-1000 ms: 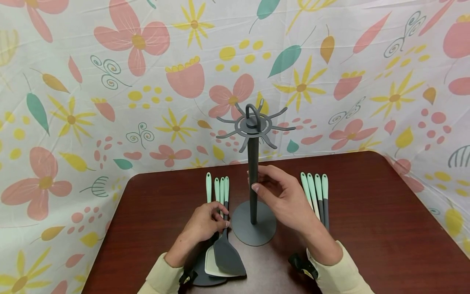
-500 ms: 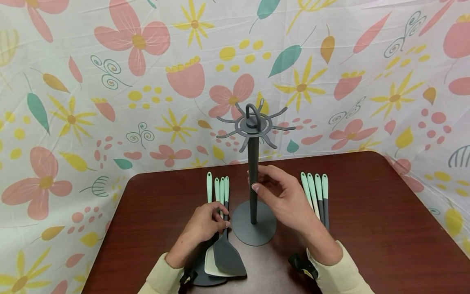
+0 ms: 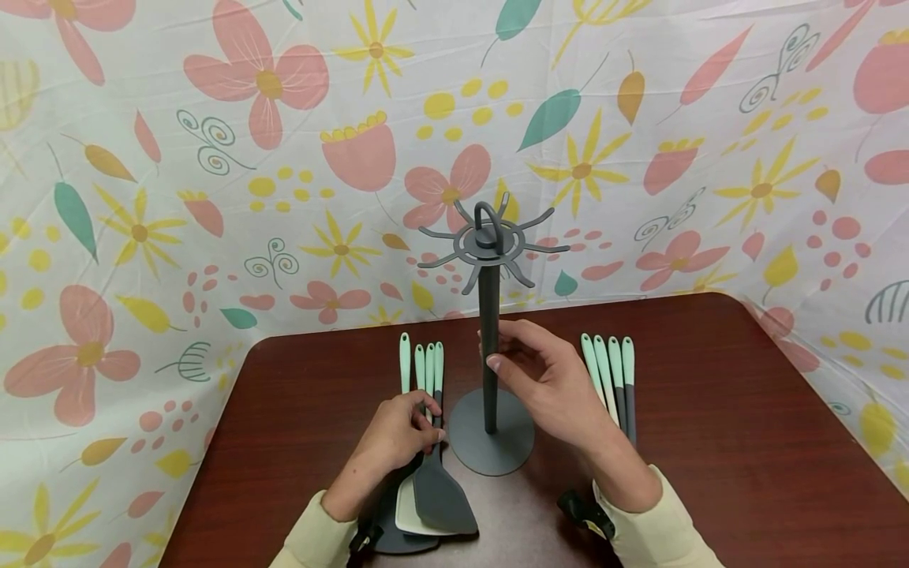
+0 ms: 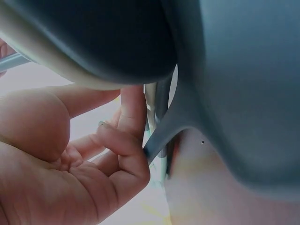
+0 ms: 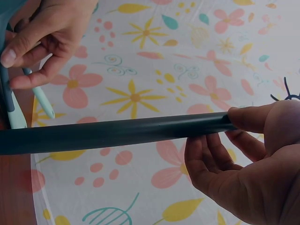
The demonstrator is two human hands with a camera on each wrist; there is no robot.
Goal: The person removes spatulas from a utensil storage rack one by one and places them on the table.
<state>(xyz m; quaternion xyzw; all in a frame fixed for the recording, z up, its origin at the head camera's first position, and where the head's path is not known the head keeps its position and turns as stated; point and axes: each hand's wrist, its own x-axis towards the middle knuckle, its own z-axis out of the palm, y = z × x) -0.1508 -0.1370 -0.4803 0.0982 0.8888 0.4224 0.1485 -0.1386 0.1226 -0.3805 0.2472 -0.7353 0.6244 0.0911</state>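
My left hand [image 3: 394, 430] pinches the handle of a dark grey turner [image 3: 443, 497] with a mint-green grip end, its blade towards me. Beneath that blade lie a cream-headed utensil [image 3: 408, 509] and a larger dark head, partly hidden. In the left wrist view, curled fingers [image 4: 126, 150] meet the turner's narrow neck [image 4: 176, 119]. My right hand [image 3: 550, 383] holds the upright pole of a grey utensil stand [image 3: 490, 339] between thumb and fingers. Several bare hooks spread from the stand's top, and its round base rests on the table. The right wrist view shows the pole [image 5: 117, 133] pinched.
Several mint-ended utensils [image 3: 615, 371] lie side by side to the right, their lower parts hidden behind my right forearm. More mint handles [image 3: 420, 367] point away beyond my left hand. A floral cloth [image 3: 284, 181] hangs behind the dark red-brown table [image 3: 746, 442].
Both hands stay in place, on the turner and on the stand. Only a very slight shift of the head view shows.
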